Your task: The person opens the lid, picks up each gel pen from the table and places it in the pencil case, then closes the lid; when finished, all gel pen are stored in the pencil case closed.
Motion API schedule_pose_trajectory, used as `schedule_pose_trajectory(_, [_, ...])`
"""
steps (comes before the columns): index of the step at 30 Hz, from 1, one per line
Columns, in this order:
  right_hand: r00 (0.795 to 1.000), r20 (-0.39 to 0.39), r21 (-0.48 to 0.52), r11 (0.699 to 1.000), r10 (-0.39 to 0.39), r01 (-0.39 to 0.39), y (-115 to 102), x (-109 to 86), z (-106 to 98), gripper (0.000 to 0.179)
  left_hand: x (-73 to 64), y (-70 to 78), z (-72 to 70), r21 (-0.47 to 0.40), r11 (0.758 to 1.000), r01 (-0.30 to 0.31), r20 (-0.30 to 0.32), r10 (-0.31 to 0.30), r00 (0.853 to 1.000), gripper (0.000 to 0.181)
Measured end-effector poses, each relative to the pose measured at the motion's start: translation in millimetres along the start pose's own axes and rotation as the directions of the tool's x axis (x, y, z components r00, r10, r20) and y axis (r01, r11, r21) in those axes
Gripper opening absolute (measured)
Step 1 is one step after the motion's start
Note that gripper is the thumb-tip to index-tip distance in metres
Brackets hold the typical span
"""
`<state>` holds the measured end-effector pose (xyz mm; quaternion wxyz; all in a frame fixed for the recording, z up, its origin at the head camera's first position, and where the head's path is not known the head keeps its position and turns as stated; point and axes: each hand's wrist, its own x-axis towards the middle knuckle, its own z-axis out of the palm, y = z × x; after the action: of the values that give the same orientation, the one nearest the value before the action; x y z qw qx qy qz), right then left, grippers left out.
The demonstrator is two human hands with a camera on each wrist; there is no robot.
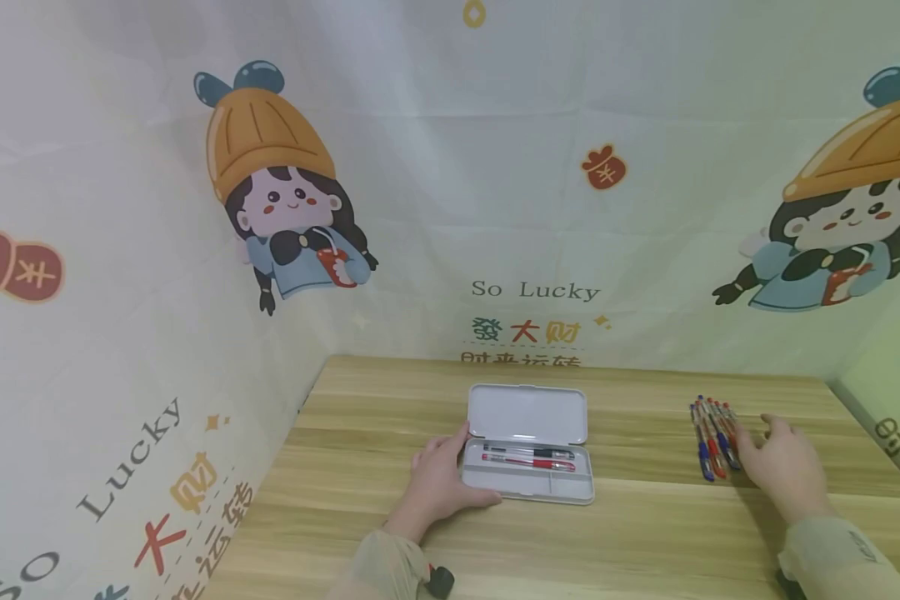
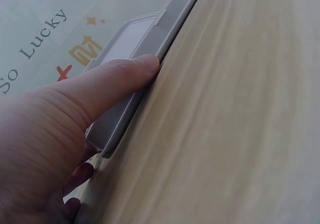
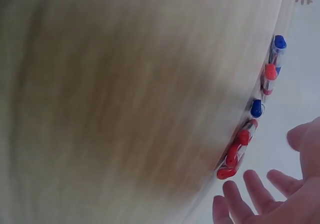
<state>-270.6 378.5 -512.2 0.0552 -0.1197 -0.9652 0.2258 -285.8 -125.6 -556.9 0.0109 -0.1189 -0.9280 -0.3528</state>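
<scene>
A white pencil case (image 1: 506,485) lies open on the table, its lid (image 1: 528,414) tilted back on the far side. Inside, a black pen (image 1: 562,454) and a red pen (image 1: 555,465) lie side by side in the long compartment. My left hand (image 1: 437,482) grips the case's left end; in the left wrist view its thumb (image 2: 115,76) lies along the front wall. To the right, several clear pens (image 1: 712,442) with blue or red caps lie in a loose bunch. Just beside them is my right hand (image 1: 787,468), fingers spread, holding nothing; the right wrist view shows it apart from the pens.
The wood-grain table (image 1: 630,533) carries the case near the middle and the pen bunch on the right. A printed cloth (image 1: 420,208) with cartoon figures hangs behind the table and along its sides.
</scene>
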Motion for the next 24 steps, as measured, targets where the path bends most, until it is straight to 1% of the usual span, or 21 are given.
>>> schedule_pose_trajectory(5, [0.998, 0.053, -0.043, 0.998, 0.038, -0.036, 4, 0.0, -1, 0.072, -0.6, -0.5, 0.8, -0.002, 1.0, 0.002, 0.002, -0.002, 1.0, 0.136])
schedule_pose_trajectory(13, [0.989, 0.112, -0.077, 0.994, 0.092, -0.083, 10, 0.1, -4, 0.071, -0.3, 0.7, 0.5, 0.005, 1.0, 0.004, 0.005, -0.005, 1.0, 0.135])
schedule_pose_trajectory(16, [0.989, 0.123, -0.109, 0.991, 0.088, -0.074, 12, 0.5, -4, 0.069, 0.0, 0.9, 0.5, 0.014, 1.0, 0.005, 0.006, -0.005, 1.0, 0.135])
schedule_pose_trajectory(20, [0.989, 0.137, -0.162, 0.986, 0.059, -0.036, 11, 1.0, -4, 0.065, 0.7, 0.2, 1.0, 0.013, 1.0, 0.006, 0.008, -0.007, 1.0, 0.135])
schedule_pose_trajectory(24, [0.989, 0.142, -0.178, 0.984, 0.035, -0.009, 10, -0.1, -4, 0.058, 1.1, -0.2, 0.9, 0.014, 1.0, 0.01, 0.013, -0.01, 1.0, 0.135])
